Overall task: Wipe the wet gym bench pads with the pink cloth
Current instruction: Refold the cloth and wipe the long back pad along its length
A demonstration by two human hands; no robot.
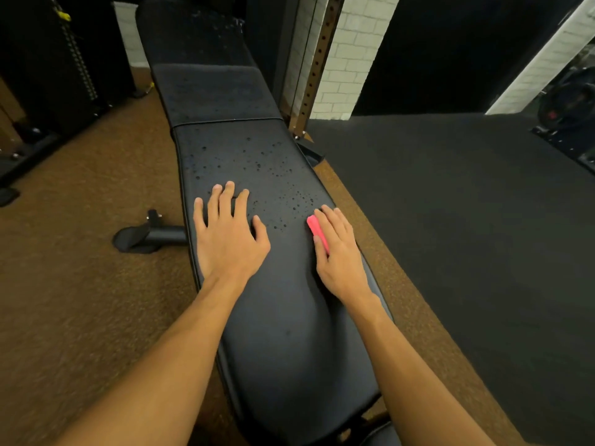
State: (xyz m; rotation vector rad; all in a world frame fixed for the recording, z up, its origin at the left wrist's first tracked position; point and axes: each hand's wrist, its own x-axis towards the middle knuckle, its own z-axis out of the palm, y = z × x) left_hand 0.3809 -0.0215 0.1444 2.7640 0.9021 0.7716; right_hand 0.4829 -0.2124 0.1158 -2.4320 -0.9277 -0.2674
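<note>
One pink cloth [317, 231] — held beneath right hand [339, 252], on bench pad [289, 317].

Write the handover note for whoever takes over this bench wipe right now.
Left hand: open, flat on the near pad, holding nothing.
Right hand: holds the pink cloth on that pad's right edge.
Done: the near end looks dry.
To do: droplets ahead of both hands, then the middle pad and far pad, which look wet too.
</note>
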